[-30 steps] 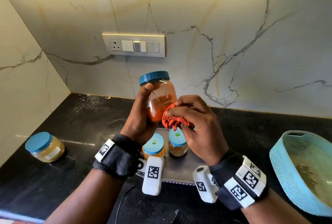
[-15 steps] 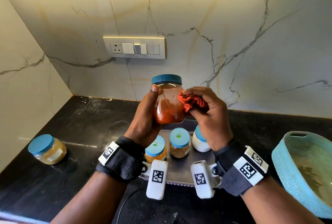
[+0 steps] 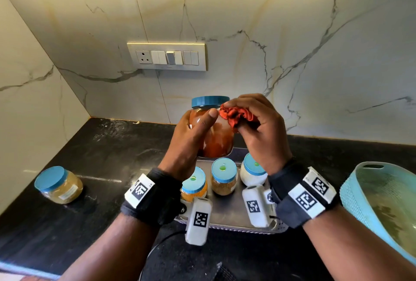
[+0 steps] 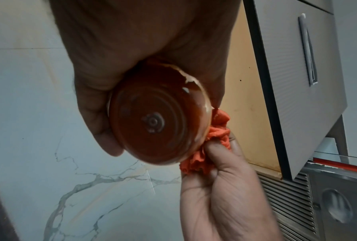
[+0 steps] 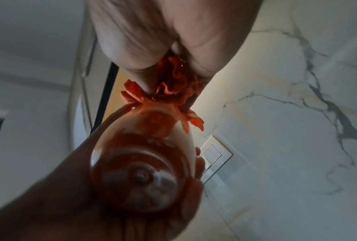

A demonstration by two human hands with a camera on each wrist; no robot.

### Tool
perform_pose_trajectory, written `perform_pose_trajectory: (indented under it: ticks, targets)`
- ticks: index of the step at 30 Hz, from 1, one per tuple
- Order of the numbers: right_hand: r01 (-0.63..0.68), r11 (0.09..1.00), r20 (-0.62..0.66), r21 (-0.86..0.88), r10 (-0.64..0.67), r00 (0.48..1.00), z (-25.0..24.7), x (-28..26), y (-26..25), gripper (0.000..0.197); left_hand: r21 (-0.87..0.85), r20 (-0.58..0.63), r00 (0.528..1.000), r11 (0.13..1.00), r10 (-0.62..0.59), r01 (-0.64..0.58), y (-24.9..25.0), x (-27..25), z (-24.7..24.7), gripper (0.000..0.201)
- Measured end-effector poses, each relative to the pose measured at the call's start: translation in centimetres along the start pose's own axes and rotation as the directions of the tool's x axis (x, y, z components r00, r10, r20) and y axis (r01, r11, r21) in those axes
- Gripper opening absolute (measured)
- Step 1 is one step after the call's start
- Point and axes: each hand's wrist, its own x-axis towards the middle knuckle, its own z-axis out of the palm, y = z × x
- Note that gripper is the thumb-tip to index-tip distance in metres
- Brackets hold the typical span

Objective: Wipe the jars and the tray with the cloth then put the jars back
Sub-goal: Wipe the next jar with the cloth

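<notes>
Here the left hand (image 3: 186, 143) is wrapped around a big jar of red powder (image 3: 216, 139), with the thumb up near the jar's dark blue lid (image 3: 210, 101). The jar is up in the air, above the tray (image 3: 227, 213). The right hand (image 3: 261, 132) is closed tight on a bunched-up orange cloth (image 3: 237, 115) and pushes it against the top of the jar, just under the lid. From below, the jar's round bottom (image 4: 152, 122) shows, and the cloth sits squashed against the jar's side.

Under the hands, three small jars with light blue lids stand on the tray: an orange-yellow one (image 3: 194, 187), a brown one (image 3: 224, 179) and a white one (image 3: 253, 171). Another jar of yellow powder (image 3: 59, 185) sits by itself on the black counter (image 3: 108, 157), far to the left. It has a pale label, but the words are too small to read. A light blue basket (image 3: 360, 199) sits to the right. A switch plate (image 3: 166, 56) is on the marble wall.
</notes>
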Motion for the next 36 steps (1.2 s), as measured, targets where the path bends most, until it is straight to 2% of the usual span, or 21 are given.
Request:
perform_pose_trajectory:
  ticks: [2,6,10,12,16,18,21,24,27,30,34,36]
  targets:
    - [-0.004,1.000,0.018,-0.002,0.004,1.000,0.2,-0.2,-0.1,0.035,0.006,-0.023,1.000,1.000,-0.004,0.004,0.3,0.1,0.0,0.064]
    - [0.112,0.985,0.115,-0.134,-0.097,0.989,0.9,-3.3,-1.5,0.033,-0.105,-0.011,1.000,0.994,0.021,-0.022,0.6,0.4,-0.4,0.066]
    - [0.226,0.956,0.191,-0.189,-0.190,0.963,0.5,-4.1,-1.3,0.027,-0.116,0.029,0.999,0.993,0.022,-0.018,0.1,0.3,-0.5,0.062]
    - [0.197,0.966,0.168,-0.168,-0.169,0.971,0.1,-3.0,-1.0,0.027,-0.131,0.053,0.999,0.991,0.010,-0.002,-0.2,0.2,-0.4,0.064]
    - [-0.004,1.000,0.015,-0.004,0.004,1.000,0.2,-0.4,0.0,0.033,-0.130,0.079,0.997,0.991,-0.003,0.014,-0.2,0.2,-0.3,0.078]
    - [-0.047,0.997,-0.017,0.056,0.048,0.999,0.4,-0.1,0.0,0.036,-0.148,0.091,0.996,0.989,0.014,0.000,0.0,0.3,-0.4,0.077]
    - [0.028,1.000,0.025,-0.011,-0.028,0.999,0.7,-2.0,-1.1,0.041,-0.227,0.107,0.994,0.974,0.029,-0.004,0.4,0.6,-0.9,0.075]
    - [0.137,0.988,0.132,-0.073,-0.126,0.983,1.0,-4.6,-1.8,0.038,-0.274,0.097,0.995,0.962,0.030,-0.003,0.7,0.6,-1.5,0.089]
    - [0.165,0.983,0.117,-0.080,-0.155,0.981,1.0,-4.2,-1.4,0.040,-0.288,0.116,0.993,0.957,0.019,0.015,0.7,0.3,-1.5,0.095]
    - [0.091,0.995,0.016,-0.031,-0.090,0.996,1.0,-1.9,-0.6,0.043,-0.246,0.161,0.986,0.969,0.045,-0.004,0.4,0.2,-1.2,0.089]
    - [-0.080,0.982,0.023,0.170,0.077,0.997,0.8,-0.1,0.0,0.042,-0.202,0.176,0.984,0.979,0.033,0.004,0.3,-0.1,-1.2,0.096]
    - [-0.077,0.980,0.022,0.182,0.074,0.997,1.0,-0.9,-0.5,0.044,-0.234,0.163,0.986,0.972,0.022,0.016,0.6,-0.1,-1.4,0.093]
